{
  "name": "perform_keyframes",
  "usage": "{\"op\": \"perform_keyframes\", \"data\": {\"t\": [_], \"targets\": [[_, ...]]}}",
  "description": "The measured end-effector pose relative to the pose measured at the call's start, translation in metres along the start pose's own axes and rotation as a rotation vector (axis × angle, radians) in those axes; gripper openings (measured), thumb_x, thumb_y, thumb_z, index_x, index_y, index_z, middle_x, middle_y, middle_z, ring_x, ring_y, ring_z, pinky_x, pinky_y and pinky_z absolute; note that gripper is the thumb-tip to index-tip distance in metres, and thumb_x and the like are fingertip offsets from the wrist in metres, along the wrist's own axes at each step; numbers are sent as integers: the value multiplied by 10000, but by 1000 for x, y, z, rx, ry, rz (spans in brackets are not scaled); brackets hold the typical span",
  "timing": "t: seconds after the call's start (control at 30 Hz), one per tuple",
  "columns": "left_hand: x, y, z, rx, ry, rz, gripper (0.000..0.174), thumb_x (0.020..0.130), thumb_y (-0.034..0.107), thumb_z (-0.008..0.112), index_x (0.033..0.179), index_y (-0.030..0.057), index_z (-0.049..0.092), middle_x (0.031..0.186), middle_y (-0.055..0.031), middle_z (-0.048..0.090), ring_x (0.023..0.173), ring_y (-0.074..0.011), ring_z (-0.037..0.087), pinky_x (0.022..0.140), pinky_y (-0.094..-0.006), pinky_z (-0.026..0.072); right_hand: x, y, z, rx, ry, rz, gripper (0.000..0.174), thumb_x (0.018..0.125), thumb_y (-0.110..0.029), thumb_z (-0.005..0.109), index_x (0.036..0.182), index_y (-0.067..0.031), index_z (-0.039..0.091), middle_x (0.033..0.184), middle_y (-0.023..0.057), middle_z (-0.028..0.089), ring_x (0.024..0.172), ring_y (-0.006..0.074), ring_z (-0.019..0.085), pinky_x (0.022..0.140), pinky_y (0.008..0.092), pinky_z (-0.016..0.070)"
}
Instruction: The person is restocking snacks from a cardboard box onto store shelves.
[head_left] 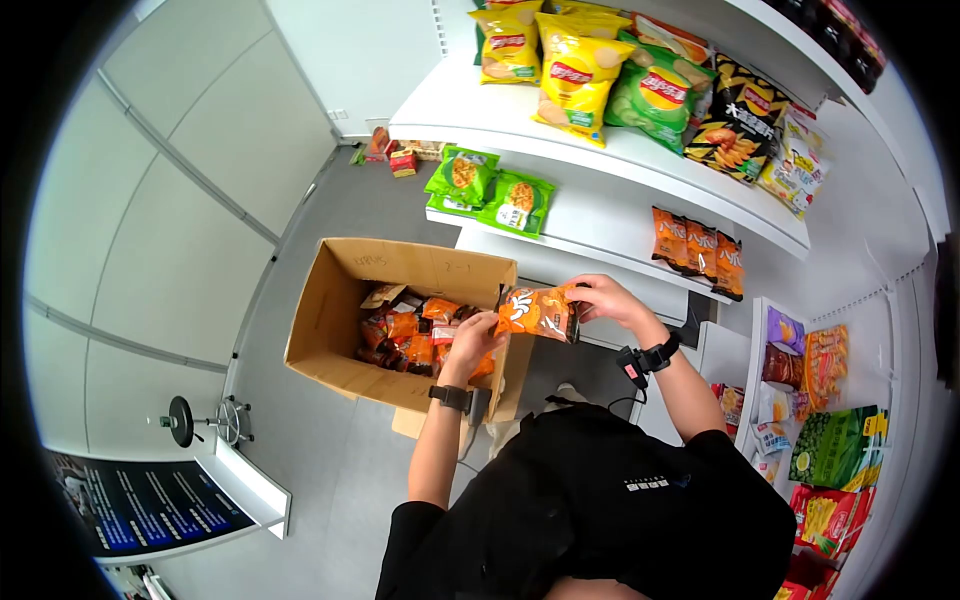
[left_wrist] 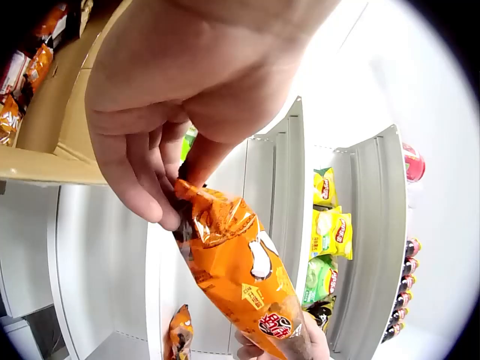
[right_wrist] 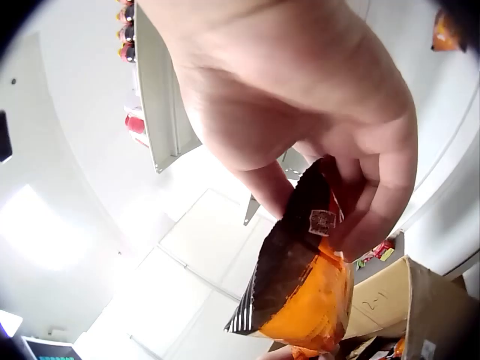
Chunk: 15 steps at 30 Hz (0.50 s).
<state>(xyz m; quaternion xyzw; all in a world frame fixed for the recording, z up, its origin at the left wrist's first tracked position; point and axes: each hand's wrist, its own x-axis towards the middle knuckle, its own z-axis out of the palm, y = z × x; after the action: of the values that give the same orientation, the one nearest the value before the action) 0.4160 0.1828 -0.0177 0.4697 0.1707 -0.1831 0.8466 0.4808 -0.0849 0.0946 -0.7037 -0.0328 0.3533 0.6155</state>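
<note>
The left hand [head_left: 474, 345] and right hand [head_left: 608, 301] pinch opposite ends of the orange snack bag [head_left: 538, 312], beside the open carton [head_left: 400, 262]. A light hold on the crimped ends, kept level and evenly taut, should spare the contents.

- A crinkled orange snack bag [head_left: 538, 312], dark-ended and white-lettered, is held near the head view's centre by the left hand [head_left: 474, 345] and right hand [head_left: 610, 300].
- Loose orange packets [head_left: 405, 328] are piled, variously tilted, left of centre.
- Three orange-and-dark bags [head_left: 699, 252] are lined up, right of centre.
</note>
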Motion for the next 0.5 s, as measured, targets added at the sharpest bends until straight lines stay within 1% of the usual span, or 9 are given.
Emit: {"op": "perform_keyframes", "data": {"t": [0.03,0.07,0.13,0.2,0.3,0.33,0.43,0.5], "targets": [[6,-5,3,19,-7,-43,199,878,171,543,1007,23,567,954,-46,601,825,-181,606,719,-295,519,-2,2,-7,-30,38,12,328,837,-230,573,1066,4,569,834,66,613,671,129,600,623,270,525],[13,-11,5,26,-37,-72,184,878,159,546,1005,28,570,931,-42,607,827,-160,594,717,-287,520,-5,4,-14,-24,30,0,324,836,-226,571,1059,9,572,815,65,611,661,129,600,611,267,523],[20,-19,18,32,-4,-60,165,877,157,553,989,36,572,928,-36,606,840,-146,584,715,-290,522,-11,8,-25,-8,13,-22,318,834,-219,567,1045,20,577,778,63,609,641,129,600,587,259,521],[28,-23,29,39,-4,-65,130,874,155,565,958,56,570,937,-23,602,870,-132,570,717,-304,524,-15,15,-41,-8,26,-7,307,836,-210,560,1024,30,585,779,71,611,643,127,601,583,257,517],[41,-32,56,51,20,-81,116,875,156,564,955,72,567,945,-18,599,867,-131,569,724,-310,523,-25,23,-70,-21,50,-19,288,839,-191,541,987,49,598,779,85,616,630,132,604,573,258,514],[43,-35,63,96,13,-74,130,875,165,563,971,78,559,940,-21,597,858,-138,579,741,-307,520,-29,27,-78,-29,56,-22,283,840,-184,532,973,55,603,779,90,618,624,135,606,569,260,513],[54,-44,79,200,-49,-130,160,874,187,560,986,73,552,924,-19,594,862,-153,589,768,-316,514,-37,24,-100,-31,103,22,264,841,-164,510,948,53,616,782,104,624,609,150,614,564,263,515],[60,-49,89,185,-42,-151,165,872,173,561,999,69,548,947,-29,594,876,-184,596,792,-349,508,-38,32,-113,-80,134,25,260,844,-155,495,951,50,614,781,112,627,607,158,622,555,262,515]]}}
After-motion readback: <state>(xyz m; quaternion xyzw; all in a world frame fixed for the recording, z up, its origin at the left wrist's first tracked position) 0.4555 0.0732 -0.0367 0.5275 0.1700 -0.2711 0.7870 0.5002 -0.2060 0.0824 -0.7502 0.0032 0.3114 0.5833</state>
